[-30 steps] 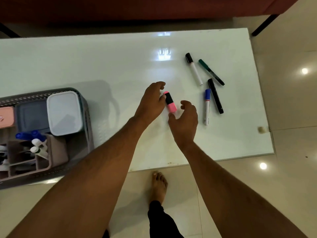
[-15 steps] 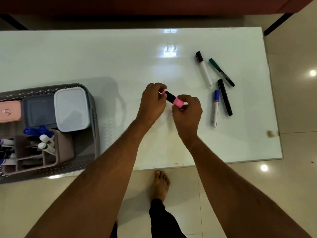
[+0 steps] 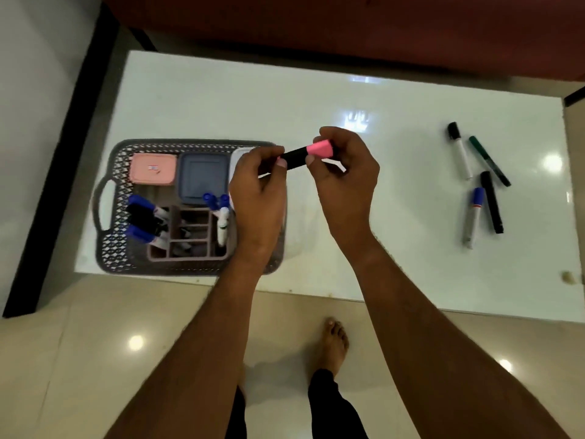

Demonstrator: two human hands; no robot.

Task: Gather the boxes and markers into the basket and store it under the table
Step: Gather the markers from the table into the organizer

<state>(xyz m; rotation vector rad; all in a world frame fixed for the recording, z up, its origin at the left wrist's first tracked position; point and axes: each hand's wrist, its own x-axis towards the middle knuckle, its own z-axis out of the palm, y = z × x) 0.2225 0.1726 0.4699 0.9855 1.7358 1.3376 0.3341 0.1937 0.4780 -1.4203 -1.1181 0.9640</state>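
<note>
From the head view we see a glossy white surface (image 3: 316, 90) over beige tiled floor (image 3: 95, 359). Our left hand (image 3: 258, 198) and right hand (image 3: 345, 175) both pinch a pink highlighter (image 3: 305, 155) beside the basket (image 3: 117, 248); four markers (image 3: 478, 182) lie far right.

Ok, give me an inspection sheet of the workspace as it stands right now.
Surface: white glossy table, small smudge near its right front corner.
Job's things: grey basket at the table's left end holds a pink box, a grey box, a divided organizer and several markers. Pink highlighter held in the air. Four markers loose at the right end.
Clutter: nothing seen.
Grippers: left hand and right hand both pinch the highlighter.
Cables: nothing seen.
Surroundings: tiled floor, red sofa behind the table.
</note>
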